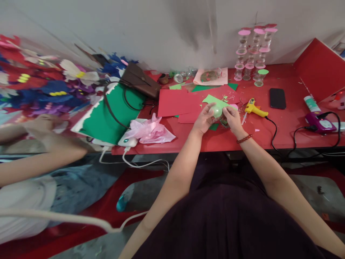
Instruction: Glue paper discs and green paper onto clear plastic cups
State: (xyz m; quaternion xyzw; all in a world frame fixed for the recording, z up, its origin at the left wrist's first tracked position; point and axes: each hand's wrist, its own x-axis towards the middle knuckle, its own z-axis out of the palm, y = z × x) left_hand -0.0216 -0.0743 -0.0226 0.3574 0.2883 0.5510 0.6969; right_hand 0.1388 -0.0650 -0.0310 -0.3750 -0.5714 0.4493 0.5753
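Note:
My left hand (204,118) has its fingers closed round a small clear, greenish plastic cup (216,110), seen over the red table. Close beside it, my right hand (232,118) pinches near the edge of the light green paper (212,100); what exactly lies between its fingers is too small to tell. Red paper sheets (172,102) lie under and left of the hands. Just right of my right hand rests a yellow glue gun (254,108), its cord running to the table's front edge.
A black phone (277,98), purple device (320,124) and stacked clear cups (249,54) stand right. Pink plastic (152,130), a green sheet (113,115) and a brown bag (141,80) lie left. Another person's arm (45,154) is far left, by fabric flowers (54,77).

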